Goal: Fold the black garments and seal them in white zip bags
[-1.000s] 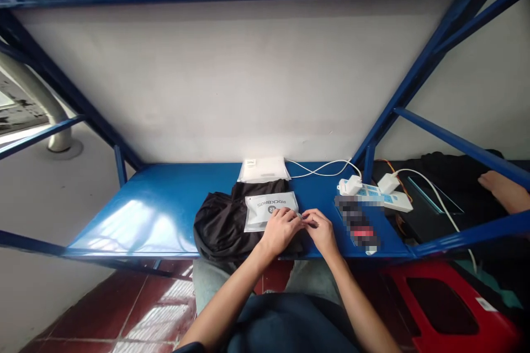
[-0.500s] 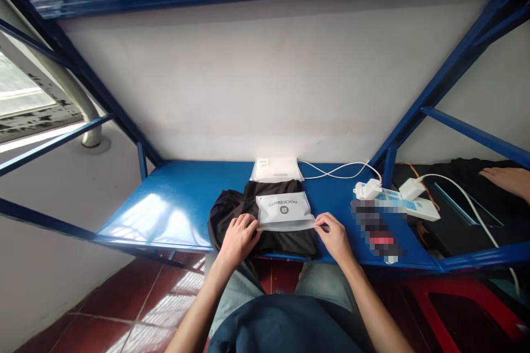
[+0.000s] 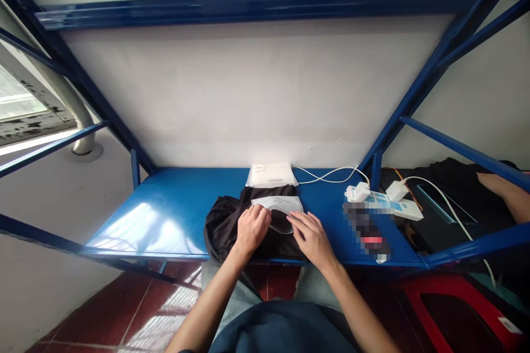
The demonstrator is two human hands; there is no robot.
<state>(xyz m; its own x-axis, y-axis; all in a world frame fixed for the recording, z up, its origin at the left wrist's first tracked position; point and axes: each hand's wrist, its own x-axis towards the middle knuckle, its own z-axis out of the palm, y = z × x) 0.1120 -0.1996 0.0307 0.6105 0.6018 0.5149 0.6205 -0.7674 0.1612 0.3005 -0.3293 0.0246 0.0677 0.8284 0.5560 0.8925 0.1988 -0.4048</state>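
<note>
The rear wall was a flat off-white painted wall (image 3: 248, 88), with small dark marks near its upper left edge. In front of it stood a glossy blue metal frame, comprising a horizontal crossbeam (image 3: 265, 6), slanting posts at either side and thinner side rails. The frame adjoined a smooth, glossy blue tabletop (image 3: 174, 198), which showed bright reflections on its left part. At far left, a window (image 3: 20, 94) admitted daylight beside peeling dark patches; a thick grey pipe (image 3: 85, 127) met the surface below it. The floor was of dark red square tiles (image 3: 99, 314) with pale joints, striped by sunlight.
</note>
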